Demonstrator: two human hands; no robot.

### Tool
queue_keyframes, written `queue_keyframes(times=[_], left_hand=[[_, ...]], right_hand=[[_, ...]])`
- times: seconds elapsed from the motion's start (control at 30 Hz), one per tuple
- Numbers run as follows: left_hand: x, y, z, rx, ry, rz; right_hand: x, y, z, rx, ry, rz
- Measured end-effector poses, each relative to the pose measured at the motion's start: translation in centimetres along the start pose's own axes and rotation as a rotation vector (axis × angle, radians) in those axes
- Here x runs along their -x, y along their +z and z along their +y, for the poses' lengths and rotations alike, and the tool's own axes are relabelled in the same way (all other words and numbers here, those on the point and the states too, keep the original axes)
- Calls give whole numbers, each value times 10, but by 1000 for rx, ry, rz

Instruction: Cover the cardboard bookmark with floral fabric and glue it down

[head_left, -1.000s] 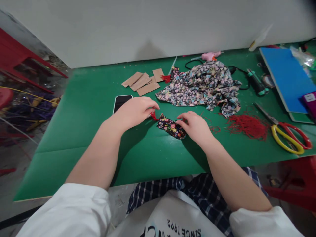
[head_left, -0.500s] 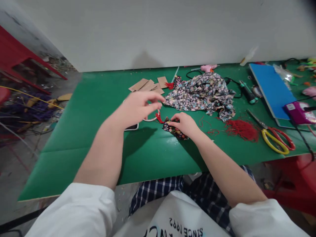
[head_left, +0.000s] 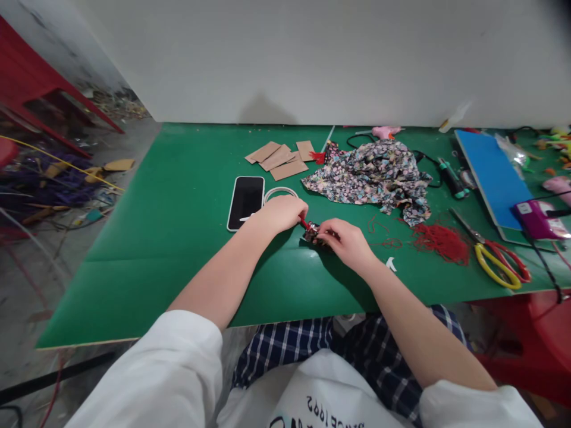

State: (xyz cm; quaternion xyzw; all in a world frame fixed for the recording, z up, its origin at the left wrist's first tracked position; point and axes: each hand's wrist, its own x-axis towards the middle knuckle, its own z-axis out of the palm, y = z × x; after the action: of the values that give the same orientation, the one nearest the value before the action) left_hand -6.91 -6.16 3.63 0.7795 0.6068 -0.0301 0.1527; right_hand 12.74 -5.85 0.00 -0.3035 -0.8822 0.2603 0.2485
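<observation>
My right hand [head_left: 345,239] is closed on a small dark floral cloth piece [head_left: 311,232], just above the green tabletop. A red tassel [head_left: 304,223] sticks out of the cloth's left end. Bent over that tassel, my left hand [head_left: 285,213] pinches it between the fingertips, which are partly hidden. Behind my left hand lies a white ring [head_left: 281,191], like a roll of tape, partly covered. Left of it is a phone [head_left: 247,199] with a dark screen and a pale edge. A crumpled floral cloth [head_left: 375,172] lies beyond my right hand.
Several brown card pieces [head_left: 279,157] lie at the back. On the right are red threads [head_left: 441,242], scissors [head_left: 495,261] with yellow and red handles, a blue board [head_left: 491,172], a purple box [head_left: 537,219] and a pink glue gun [head_left: 386,132]. A white wall [head_left: 312,59] stands behind.
My left hand has come down from its raised, spread position and closed on the red tassel. The phone is now uncovered. My right hand keeps its grip on the floral cloth piece.
</observation>
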Motion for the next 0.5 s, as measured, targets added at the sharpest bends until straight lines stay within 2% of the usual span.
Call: queue_keyframes(times=[0.17,0.27,0.33,0.4,0.47,0.5], left_hand=[[-3,2,0,4,-12,-5],[-2,0,0,12,-9,-16],[1,-6,-2,15,0,-17],[8,-17,-3,62,15,1],[19,-31,-2,231,35,42],[25,-38,-1,346,47,66]], right_hand=[[21,6,-7,79,-148,-10],[27,-2,-14,44,-164,-19],[26,-17,-13,12,-92,27],[19,-36,-3,16,95,175],[9,-54,15,59,233,320],[4,-61,25,102,268,332]])
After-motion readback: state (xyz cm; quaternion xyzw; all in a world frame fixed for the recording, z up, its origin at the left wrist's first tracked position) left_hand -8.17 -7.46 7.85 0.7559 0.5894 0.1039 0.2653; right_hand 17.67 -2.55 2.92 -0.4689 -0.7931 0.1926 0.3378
